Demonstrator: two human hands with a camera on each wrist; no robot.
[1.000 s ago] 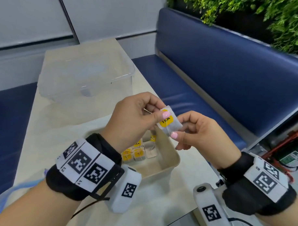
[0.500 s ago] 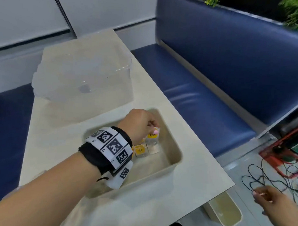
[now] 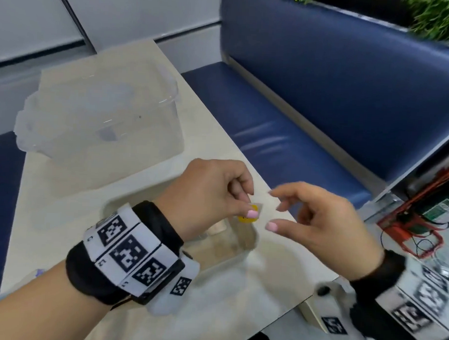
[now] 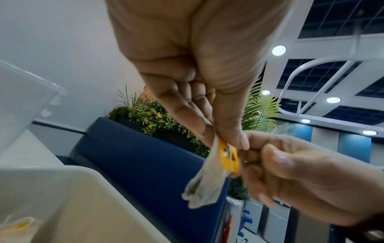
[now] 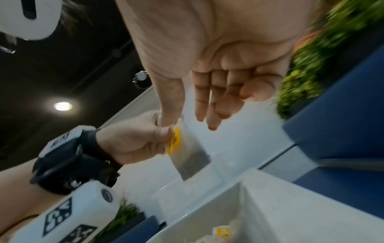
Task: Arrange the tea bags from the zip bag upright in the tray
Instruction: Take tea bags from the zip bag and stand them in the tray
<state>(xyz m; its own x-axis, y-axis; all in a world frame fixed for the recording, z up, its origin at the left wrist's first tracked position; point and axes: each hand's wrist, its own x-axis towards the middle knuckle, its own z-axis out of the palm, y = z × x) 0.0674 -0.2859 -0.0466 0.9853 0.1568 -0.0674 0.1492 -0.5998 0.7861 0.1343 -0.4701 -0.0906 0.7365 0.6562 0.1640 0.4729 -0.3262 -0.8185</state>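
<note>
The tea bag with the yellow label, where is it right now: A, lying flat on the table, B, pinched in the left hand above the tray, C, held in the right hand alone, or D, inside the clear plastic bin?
B: the left hand pinches the tea bag by its yellow-labelled top above the tray, while the right hand is beside it with fingers relaxed.

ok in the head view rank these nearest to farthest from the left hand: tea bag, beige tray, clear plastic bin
1. tea bag: pinched in the left hand.
2. beige tray: directly below the hand.
3. clear plastic bin: farther back on the table, to the left.
</note>
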